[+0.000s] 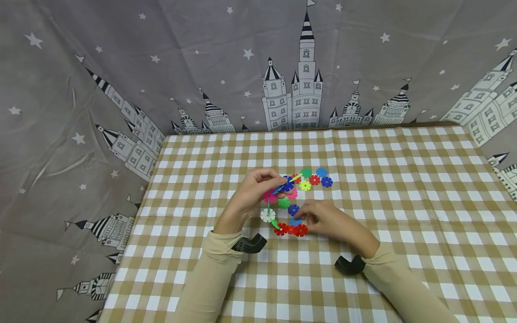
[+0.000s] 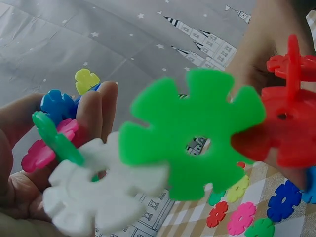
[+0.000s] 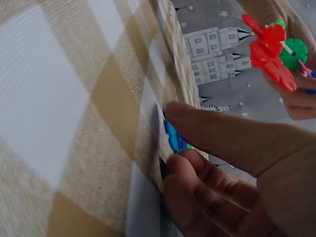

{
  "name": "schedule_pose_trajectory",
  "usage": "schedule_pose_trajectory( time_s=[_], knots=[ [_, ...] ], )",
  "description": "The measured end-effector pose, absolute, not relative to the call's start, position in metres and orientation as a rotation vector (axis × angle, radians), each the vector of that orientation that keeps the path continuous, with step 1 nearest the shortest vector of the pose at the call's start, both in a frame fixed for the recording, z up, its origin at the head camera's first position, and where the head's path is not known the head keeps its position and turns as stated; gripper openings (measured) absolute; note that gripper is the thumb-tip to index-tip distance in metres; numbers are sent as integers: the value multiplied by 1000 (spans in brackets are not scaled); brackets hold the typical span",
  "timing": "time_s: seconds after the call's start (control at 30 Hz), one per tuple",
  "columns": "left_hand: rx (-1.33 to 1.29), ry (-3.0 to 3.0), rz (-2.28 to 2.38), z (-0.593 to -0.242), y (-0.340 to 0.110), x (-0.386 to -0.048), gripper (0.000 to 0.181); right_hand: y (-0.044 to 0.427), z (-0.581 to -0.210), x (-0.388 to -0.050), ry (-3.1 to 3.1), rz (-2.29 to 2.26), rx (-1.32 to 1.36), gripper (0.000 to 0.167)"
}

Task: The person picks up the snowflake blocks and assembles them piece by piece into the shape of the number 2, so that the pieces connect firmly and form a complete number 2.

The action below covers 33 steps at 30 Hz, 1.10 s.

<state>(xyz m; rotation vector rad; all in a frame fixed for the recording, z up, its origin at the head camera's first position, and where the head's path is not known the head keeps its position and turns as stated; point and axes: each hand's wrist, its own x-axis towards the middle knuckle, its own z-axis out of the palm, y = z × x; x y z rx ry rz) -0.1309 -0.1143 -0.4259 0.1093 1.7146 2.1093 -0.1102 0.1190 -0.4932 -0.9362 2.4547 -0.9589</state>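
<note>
My left hand (image 1: 255, 190) holds up a chain of interlocked plastic flower-shaped discs by its blue and pink end. In the left wrist view the chain runs from a pink disc (image 2: 37, 157) through a white disc (image 2: 106, 197) and a large green disc (image 2: 158, 126) to several red discs (image 2: 291, 126). Low at the tabletop, my right hand (image 1: 329, 220) has its thumb and fingertips around a light blue disc (image 1: 295, 221). The right wrist view shows that blue disc (image 3: 172, 137) between thumb and forefinger, partly hidden by them.
Loose discs lie on the checked tablecloth (image 1: 404, 193) beyond the hands, among them a yellow disc (image 1: 304, 185), a red disc (image 1: 314, 180) and a dark blue disc (image 1: 326, 181). A grey castle-print curtain (image 1: 226, 58) hangs behind the table.
</note>
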Motion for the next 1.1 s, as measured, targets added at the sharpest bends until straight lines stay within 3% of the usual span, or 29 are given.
schedule_pose_trajectory(
  time_s=[0.4,1.1],
  knots=[
    [137,1695,2080,-427,-113,-132,15,113,-495,-108,2502,-925,-922,20],
    [242,1761,1945,-428,-112,-131,14,113,-495,-101,2568,-781,-1090,32]
  ],
)
